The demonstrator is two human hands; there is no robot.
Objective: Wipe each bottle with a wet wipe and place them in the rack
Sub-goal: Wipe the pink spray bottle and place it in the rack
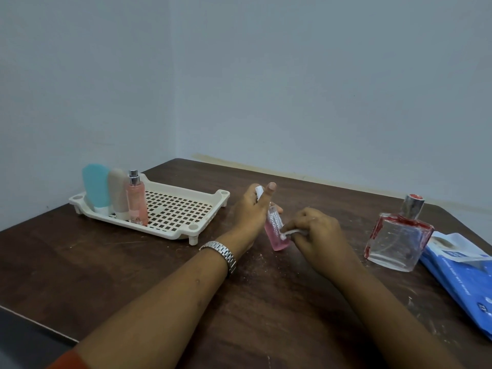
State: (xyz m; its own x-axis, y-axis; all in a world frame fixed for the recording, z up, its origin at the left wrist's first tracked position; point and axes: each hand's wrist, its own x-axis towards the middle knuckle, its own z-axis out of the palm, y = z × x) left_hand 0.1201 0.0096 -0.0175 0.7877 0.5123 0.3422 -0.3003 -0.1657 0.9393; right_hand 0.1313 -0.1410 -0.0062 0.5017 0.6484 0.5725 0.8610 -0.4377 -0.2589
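Observation:
My left hand (251,209) grips a small pink bottle (277,230) by its upper part, tilted above the table, with its white cap showing between the fingers. My right hand (316,235) pinches a crumpled white wet wipe (290,233) against the bottle's lower side. The cream perforated rack (181,209) sits at the back left. Inside it, at its left end, stand a blue tube (95,187), a beige tube (118,193) and a pink spray bottle (137,201). A square clear glass bottle with red edges (399,235) stands on the table to the right.
A blue pack of wet wipes (463,272) lies at the table's right edge, its flap peeled open. The dark wooden table (133,267) fits into a corner of two pale walls. A metal watch (221,253) is on my left wrist.

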